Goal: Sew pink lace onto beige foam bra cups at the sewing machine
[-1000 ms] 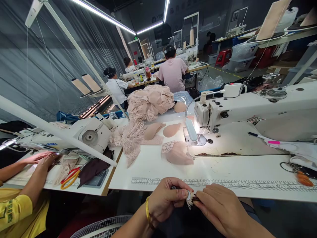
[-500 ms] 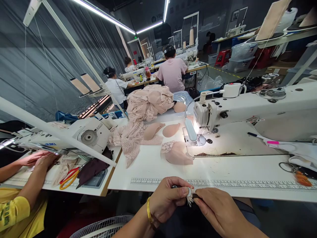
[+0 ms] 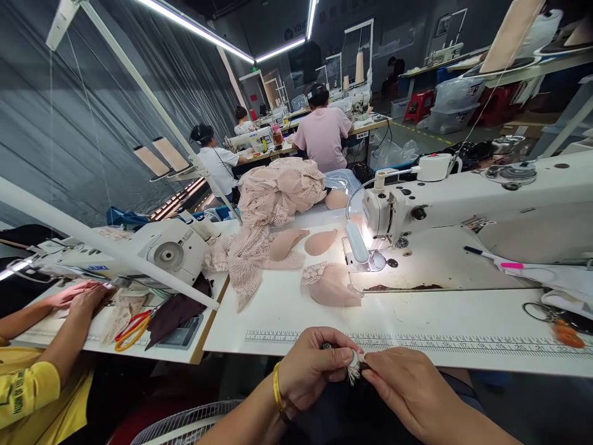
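Below the table's front edge, my left hand point(image 3: 311, 377) is closed, with thumb and forefinger pinching a small white round piece point(image 3: 354, 359). A tuft of pale loose threads point(image 3: 353, 374) hangs from it. A dark bit shows behind the left forefinger, too small to name. My right hand point(image 3: 407, 383) is closed right beside the tuft, its fingertips on a small dark thing that they mostly hide. Beyond my hands lies a beige bra cup point(image 3: 331, 290) with lace, its right edge near the needle area of the white sewing machine point(image 3: 386, 216).
Two more beige cups point(image 3: 320, 243) and a heap of lace pieces point(image 3: 282, 194) lie behind. A ruler strip point(image 3: 417, 342) runs along the white table point(image 3: 278, 315). A pen point(image 3: 477, 252) and keys point(image 3: 542, 314) are at right. At left, a co-worker's hands point(image 3: 86, 296) work near orange-handled scissors point(image 3: 132, 334).
My hands stay nearly in place, with the pinched white piece and thread tuft barely shifted. The view has moved very slightly.
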The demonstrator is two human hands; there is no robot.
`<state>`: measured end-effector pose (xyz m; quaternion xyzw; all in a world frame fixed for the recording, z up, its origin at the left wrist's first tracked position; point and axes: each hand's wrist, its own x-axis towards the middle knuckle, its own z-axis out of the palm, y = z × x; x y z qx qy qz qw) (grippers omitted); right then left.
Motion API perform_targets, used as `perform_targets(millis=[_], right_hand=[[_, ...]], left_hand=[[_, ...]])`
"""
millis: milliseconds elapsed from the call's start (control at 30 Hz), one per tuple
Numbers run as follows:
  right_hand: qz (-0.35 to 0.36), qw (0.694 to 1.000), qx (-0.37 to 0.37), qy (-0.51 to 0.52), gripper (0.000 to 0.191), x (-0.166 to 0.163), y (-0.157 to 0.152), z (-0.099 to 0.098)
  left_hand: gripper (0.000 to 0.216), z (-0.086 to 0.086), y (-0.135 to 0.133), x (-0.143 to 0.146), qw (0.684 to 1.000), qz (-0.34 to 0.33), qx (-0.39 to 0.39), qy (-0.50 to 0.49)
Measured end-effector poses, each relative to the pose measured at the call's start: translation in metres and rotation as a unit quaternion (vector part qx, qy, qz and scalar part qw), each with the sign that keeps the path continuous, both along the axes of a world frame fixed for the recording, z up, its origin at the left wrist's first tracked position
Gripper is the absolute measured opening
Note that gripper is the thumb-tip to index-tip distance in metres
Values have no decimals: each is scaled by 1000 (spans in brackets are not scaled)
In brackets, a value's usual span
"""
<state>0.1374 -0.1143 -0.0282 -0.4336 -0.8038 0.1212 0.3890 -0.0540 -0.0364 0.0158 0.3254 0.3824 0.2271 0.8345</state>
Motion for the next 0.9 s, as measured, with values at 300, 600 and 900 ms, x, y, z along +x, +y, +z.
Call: perform_targets(millis=[300,600,900], right_hand=[[-35,999,-11,29,26,-3,-4,0],[-132,966,218,-47,9,-9,-5,-6],[-17,996,24,89,25,-13,-7,-4]], left_hand=[[40,2,-6,1,1000,4,2,-12],[32,-2,-20,6,997,12,-21,-78],[24,-5,-23,7,993,10,-31,-115]])
